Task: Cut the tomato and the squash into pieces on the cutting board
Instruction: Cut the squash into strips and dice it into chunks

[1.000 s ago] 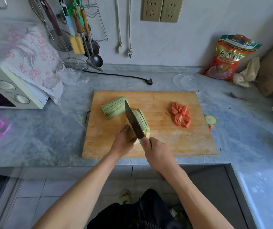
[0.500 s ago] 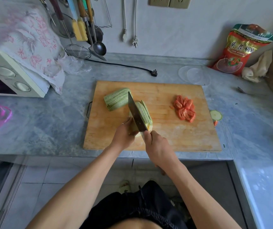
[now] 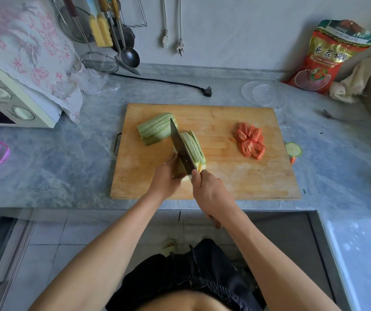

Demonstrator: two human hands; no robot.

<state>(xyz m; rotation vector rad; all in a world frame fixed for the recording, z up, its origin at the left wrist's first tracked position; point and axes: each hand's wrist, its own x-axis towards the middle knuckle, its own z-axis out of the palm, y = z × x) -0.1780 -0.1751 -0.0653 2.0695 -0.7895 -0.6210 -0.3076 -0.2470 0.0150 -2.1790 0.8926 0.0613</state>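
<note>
I see the gray counter point(image 3: 52, 158) with lots of bare room left of the wooden cutting board point(image 3: 243, 176). The board's near edge sits close to the counter's near edge. One sliced squash half point(image 3: 156, 131) lies far left on it, tomato pieces point(image 3: 250, 140) on the right. My left hand point(image 3: 165, 179) curls around the other squash half point(image 3: 193, 147). My right hand point(image 3: 212, 195) grips the knife point(image 3: 181, 149), its blade on that squash.

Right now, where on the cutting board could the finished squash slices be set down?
The near right corner of the cutting board is bare, below the tomato pieces, and so is the far strip behind them. The left middle is crowded: the sliced squash half, the knife, and both hands.
</note>
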